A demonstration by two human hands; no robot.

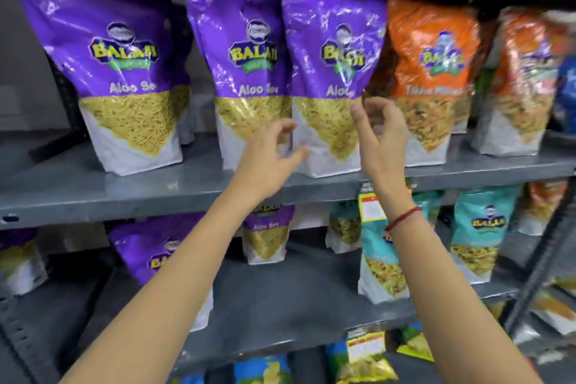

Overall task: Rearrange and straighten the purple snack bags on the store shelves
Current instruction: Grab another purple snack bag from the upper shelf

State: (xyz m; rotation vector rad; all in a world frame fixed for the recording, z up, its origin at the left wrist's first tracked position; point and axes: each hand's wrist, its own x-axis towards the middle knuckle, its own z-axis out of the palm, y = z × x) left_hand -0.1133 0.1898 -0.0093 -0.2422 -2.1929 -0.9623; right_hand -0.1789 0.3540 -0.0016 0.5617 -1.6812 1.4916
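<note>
Three purple snack bags stand upright on the upper grey shelf point(93, 187): a left bag point(109, 72), a middle bag point(246, 65) and a right bag point(330, 72) that touches the middle one. My left hand point(271, 156) hovers in front of the gap between the middle and right bags, fingers curled and apart, holding nothing. My right hand point(380, 134) is raised at the right bag's right edge, fingers loosely spread, empty. More purple bags point(146, 256) point(268, 234) stand on the lower shelf, partly hidden by my left forearm.
Orange snack bags point(433, 78) point(523, 84) stand right of the purple ones on the upper shelf. Teal bags point(480, 227) point(380, 259) fill the lower shelf's right side. Smaller packets point(364, 355) lie on the bottom shelf. A dark metal upright point(542, 259) frames the right side.
</note>
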